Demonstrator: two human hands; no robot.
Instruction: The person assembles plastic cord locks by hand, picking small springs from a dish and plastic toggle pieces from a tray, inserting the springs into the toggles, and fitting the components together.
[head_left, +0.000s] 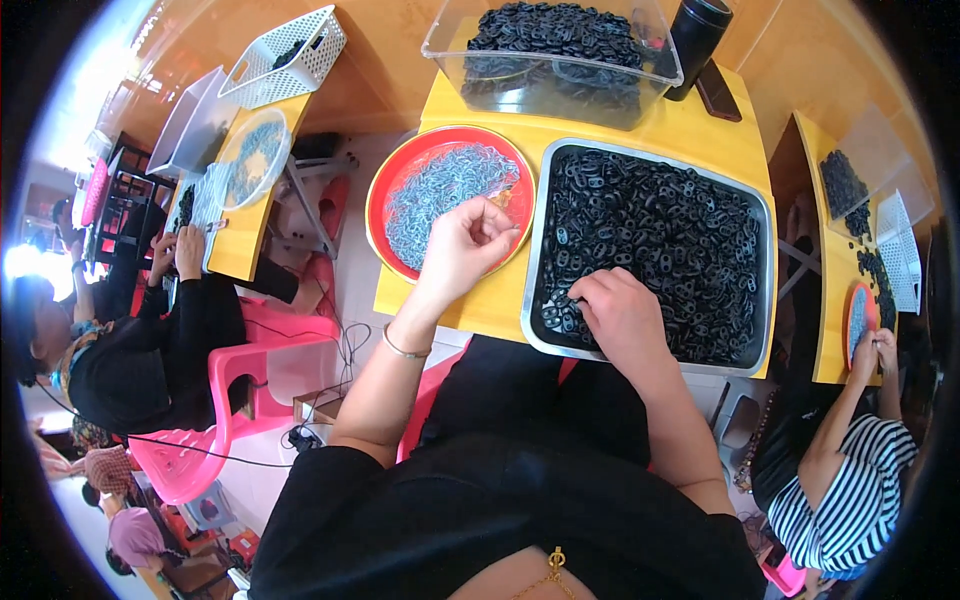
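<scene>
— What stands at the back of the yellow table?
— A clear bin full of black parts, a black cup and a phone.
— And at the left?
— A white basket — and a pink chair lower down.

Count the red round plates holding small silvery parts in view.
2. One red plate lies under the left hand, beside the metal tray where the right hand rests. Another lies on the right-hand table, partly hidden.

Small black parts fill the metal tray; silvery pieces (thin, tangled) heap the red plate.
</scene>
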